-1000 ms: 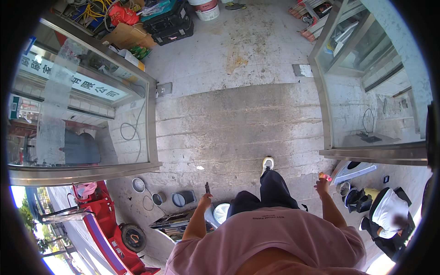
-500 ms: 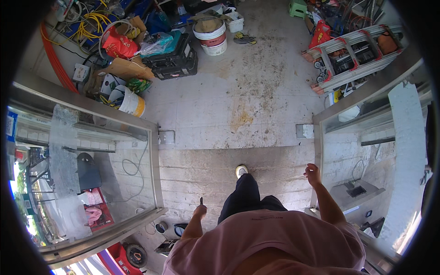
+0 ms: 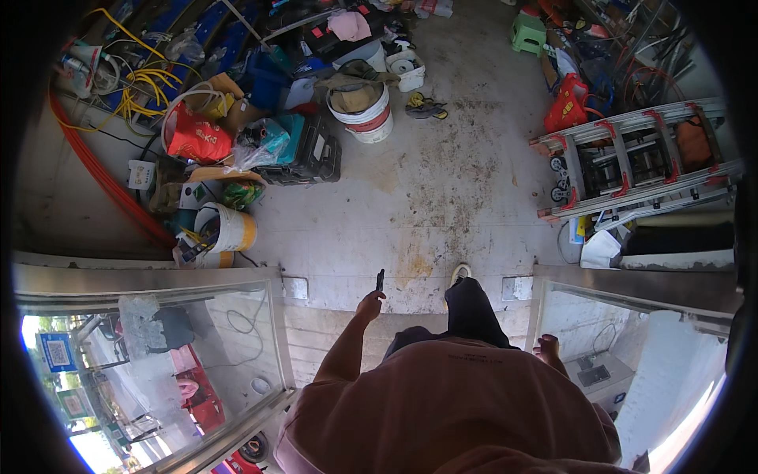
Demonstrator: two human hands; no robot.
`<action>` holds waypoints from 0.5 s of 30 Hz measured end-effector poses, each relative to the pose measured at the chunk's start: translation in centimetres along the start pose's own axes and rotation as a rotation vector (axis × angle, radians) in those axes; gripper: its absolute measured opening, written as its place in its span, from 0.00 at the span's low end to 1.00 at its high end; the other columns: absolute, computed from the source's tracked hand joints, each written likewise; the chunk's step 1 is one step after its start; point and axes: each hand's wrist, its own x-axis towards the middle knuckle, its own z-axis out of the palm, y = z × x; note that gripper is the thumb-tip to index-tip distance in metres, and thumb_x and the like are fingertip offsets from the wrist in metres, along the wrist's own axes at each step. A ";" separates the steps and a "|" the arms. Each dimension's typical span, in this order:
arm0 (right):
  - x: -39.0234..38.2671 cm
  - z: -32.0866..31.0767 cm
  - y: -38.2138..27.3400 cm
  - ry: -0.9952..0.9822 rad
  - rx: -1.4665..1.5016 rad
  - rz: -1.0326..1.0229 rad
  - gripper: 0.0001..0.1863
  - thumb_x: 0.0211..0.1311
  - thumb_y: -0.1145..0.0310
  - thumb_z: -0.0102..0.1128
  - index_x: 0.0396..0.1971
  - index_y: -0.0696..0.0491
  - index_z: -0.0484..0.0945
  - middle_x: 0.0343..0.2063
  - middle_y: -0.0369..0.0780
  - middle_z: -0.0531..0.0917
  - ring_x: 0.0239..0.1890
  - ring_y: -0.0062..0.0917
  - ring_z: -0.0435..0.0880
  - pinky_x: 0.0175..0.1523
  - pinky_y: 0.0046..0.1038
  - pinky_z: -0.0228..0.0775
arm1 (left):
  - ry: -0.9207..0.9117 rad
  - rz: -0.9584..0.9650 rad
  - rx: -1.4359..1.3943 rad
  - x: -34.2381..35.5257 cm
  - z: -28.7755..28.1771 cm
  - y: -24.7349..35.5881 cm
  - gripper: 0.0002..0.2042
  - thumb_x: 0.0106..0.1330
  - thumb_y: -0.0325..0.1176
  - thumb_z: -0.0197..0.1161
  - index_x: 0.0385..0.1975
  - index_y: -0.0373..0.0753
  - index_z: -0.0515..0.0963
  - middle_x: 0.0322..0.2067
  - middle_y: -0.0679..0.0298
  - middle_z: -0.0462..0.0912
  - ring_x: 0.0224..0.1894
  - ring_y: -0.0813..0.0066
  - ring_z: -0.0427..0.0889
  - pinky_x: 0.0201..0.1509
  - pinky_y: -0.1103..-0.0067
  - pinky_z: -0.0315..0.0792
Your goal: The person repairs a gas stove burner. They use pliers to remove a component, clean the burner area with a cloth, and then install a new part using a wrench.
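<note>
My left hand (image 3: pixel 369 306) is held out ahead of my body, closed round a short, slim dark object (image 3: pixel 380 280) that points forward; its exact kind is too small to make out. At my right side, close to the door frame, my right hand (image 3: pixel 546 347) hangs with loosely bent fingers, and I see nothing in it. Between the hands, one foot in a light shoe (image 3: pixel 461 272) stands at the edge of the grey floor (image 3: pixel 355 229) inside.
Glass doors flank me, the left door (image 3: pixel 213 340) and right door (image 3: pixel 624 340). Ahead on the left are a white bucket (image 3: pixel 371 126), a black toolbox (image 3: pixel 316 158) and a yellow-white pail (image 3: pixel 237 231). A folded ladder (image 3: pixel 624 162) lies right, near a green stool (image 3: pixel 527 33).
I have moved forward into the doorway, and the other foot is now in front. My left hand has swung forward with the dark object; my right hand has swung back.
</note>
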 end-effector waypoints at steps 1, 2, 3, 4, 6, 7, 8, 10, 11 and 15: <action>0.1 1.5 -8.4 -0.025 -0.123 -0.091 0.18 0.57 0.74 0.57 0.48 0.59 0.74 0.29 0.44 0.82 0.19 0.30 0.82 0.18 0.29 0.69 | -0.019 -0.066 -0.039 0.8 -1.1 1.0 0.13 0.58 0.29 0.50 0.38 0.51 0.80 0.35 0.54 0.83 0.37 0.54 0.82 0.42 0.64 0.75; 2.6 1.9 -14.6 -0.036 -0.119 -0.180 0.19 0.57 0.72 0.56 0.50 0.59 0.74 0.30 0.44 0.83 0.21 0.29 0.83 0.20 0.27 0.70 | 0.009 -0.051 -0.024 1.6 -2.2 2.6 0.13 0.58 0.28 0.49 0.37 0.50 0.80 0.33 0.54 0.83 0.36 0.55 0.82 0.41 0.65 0.75; 3.4 3.4 -22.3 -0.095 -0.056 -0.287 0.19 0.59 0.71 0.55 0.50 0.59 0.74 0.32 0.44 0.83 0.24 0.27 0.84 0.23 0.26 0.72 | 0.039 -0.020 -0.038 2.2 -3.5 2.1 0.14 0.58 0.27 0.49 0.37 0.50 0.80 0.33 0.54 0.83 0.36 0.55 0.82 0.41 0.65 0.75; 4.2 4.1 -28.8 -0.089 -0.085 -0.438 0.18 0.60 0.69 0.55 0.50 0.59 0.74 0.33 0.43 0.83 0.26 0.25 0.85 0.25 0.25 0.72 | 0.036 -0.075 -0.059 2.4 -4.6 3.1 0.14 0.58 0.28 0.49 0.37 0.50 0.80 0.35 0.54 0.83 0.38 0.55 0.82 0.43 0.65 0.75; 4.7 5.8 -41.2 -0.149 -0.042 -0.732 0.18 0.63 0.67 0.54 0.50 0.58 0.74 0.34 0.41 0.84 0.27 0.24 0.84 0.27 0.22 0.71 | 0.067 -0.106 0.008 3.0 -7.3 6.6 0.14 0.58 0.29 0.48 0.38 0.50 0.80 0.39 0.55 0.83 0.42 0.55 0.81 0.48 0.65 0.74; 4.6 6.6 -47.0 -0.212 -0.058 -0.739 0.16 0.63 0.68 0.53 0.49 0.58 0.74 0.33 0.40 0.83 0.28 0.24 0.84 0.29 0.22 0.73 | 0.099 -0.087 0.096 2.8 -8.8 8.8 0.14 0.58 0.29 0.48 0.39 0.50 0.80 0.42 0.55 0.83 0.45 0.55 0.81 0.51 0.65 0.73; 2.4 8.3 -52.4 -0.244 -0.091 -0.719 0.16 0.63 0.69 0.54 0.49 0.58 0.74 0.33 0.40 0.83 0.28 0.24 0.84 0.29 0.23 0.73 | 0.105 -0.170 0.096 2.6 -10.3 10.3 0.14 0.59 0.30 0.48 0.39 0.50 0.80 0.43 0.55 0.82 0.47 0.55 0.80 0.52 0.65 0.72; 3.3 10.7 -60.3 -0.310 -0.171 -0.825 0.15 0.62 0.71 0.55 0.48 0.59 0.74 0.32 0.40 0.82 0.27 0.24 0.84 0.31 0.23 0.74 | 0.120 -0.251 0.084 4.4 -12.4 12.2 0.14 0.59 0.31 0.48 0.40 0.51 0.80 0.45 0.56 0.82 0.49 0.56 0.80 0.53 0.66 0.72; 6.2 11.7 -62.3 -0.358 -0.223 -0.946 0.15 0.61 0.72 0.56 0.47 0.59 0.74 0.31 0.40 0.82 0.27 0.24 0.84 0.32 0.24 0.75 | 0.132 -0.266 0.073 5.8 -13.0 12.6 0.14 0.59 0.32 0.48 0.40 0.51 0.80 0.45 0.57 0.82 0.49 0.56 0.80 0.53 0.67 0.72; 13.8 15.7 -68.3 -0.308 -0.410 -0.940 0.16 0.59 0.73 0.56 0.47 0.60 0.74 0.31 0.42 0.82 0.27 0.26 0.84 0.31 0.25 0.76 | 0.192 -0.405 0.071 12.6 -17.1 16.5 0.13 0.63 0.37 0.49 0.42 0.52 0.80 0.47 0.58 0.82 0.51 0.57 0.79 0.54 0.65 0.72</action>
